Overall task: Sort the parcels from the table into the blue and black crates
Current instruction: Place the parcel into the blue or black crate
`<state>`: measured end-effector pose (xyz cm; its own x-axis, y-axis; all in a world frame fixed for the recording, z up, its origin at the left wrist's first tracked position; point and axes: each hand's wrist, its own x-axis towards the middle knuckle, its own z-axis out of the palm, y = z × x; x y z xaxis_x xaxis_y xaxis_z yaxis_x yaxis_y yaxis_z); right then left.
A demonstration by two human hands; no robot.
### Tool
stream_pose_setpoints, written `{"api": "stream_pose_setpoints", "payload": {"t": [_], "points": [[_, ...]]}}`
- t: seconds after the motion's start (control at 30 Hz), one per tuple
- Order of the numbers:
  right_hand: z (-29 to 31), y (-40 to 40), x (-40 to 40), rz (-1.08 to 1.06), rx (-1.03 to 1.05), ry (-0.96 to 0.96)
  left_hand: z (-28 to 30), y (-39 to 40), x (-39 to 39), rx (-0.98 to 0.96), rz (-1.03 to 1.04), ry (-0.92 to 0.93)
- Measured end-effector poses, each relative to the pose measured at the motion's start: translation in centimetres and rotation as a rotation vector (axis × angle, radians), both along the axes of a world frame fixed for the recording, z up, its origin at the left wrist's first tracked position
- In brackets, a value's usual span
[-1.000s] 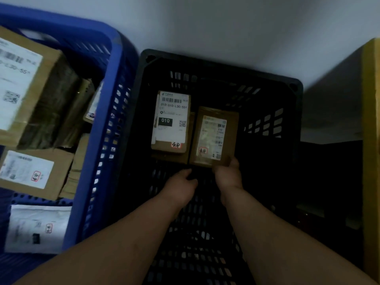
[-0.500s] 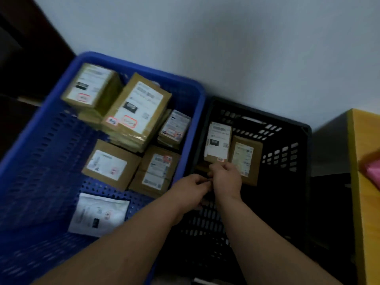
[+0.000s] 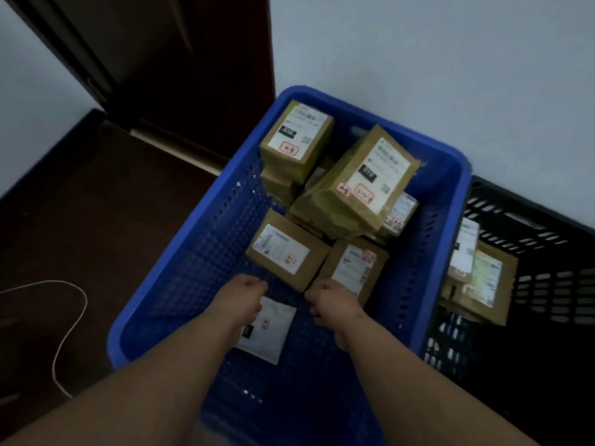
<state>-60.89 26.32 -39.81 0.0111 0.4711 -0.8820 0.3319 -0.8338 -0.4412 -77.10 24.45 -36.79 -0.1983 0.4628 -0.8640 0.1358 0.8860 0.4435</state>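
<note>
Both hands have left the black slatted plastic crate point(image 3: 528, 262) and now hang over the blue perforated plastic crate point(image 3: 199, 252). My left hand point(image 3: 243, 296) and right hand point(image 3: 331, 302) are curled into loose fists, apart from each other, gripping nothing. Brown cardboard parcels point(image 3: 357, 185) lie heaped toward the blue crate's far end, likely dropped there as sorted. Just ahead of my knuckles sits a flat brown box point(image 3: 286, 252); a white padded mailer point(image 3: 270, 329) lies partly under my left wrist.
</note>
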Motion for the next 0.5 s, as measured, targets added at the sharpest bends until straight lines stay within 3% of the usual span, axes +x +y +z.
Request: {"api": "stream_pose_setpoints", "payload": {"t": [0.13, 0.33, 0.5], "points": [[-4.1, 0.4, -2.9, 0.001, -0.062, -0.006, -4.3, 1.0, -3.5, -0.036, -0.002, 0.039], [-8.8, 3.4, -3.5, 0.420, 0.264, -0.427, -9.9, 3.6, -4.1, -0.061, 0.009, -0.030], [-12.8, 7.0, -3.3, 0.550, 0.338, -0.536, -13.9, 5.0, -2.5, -0.135, 0.121, -0.151]]}}
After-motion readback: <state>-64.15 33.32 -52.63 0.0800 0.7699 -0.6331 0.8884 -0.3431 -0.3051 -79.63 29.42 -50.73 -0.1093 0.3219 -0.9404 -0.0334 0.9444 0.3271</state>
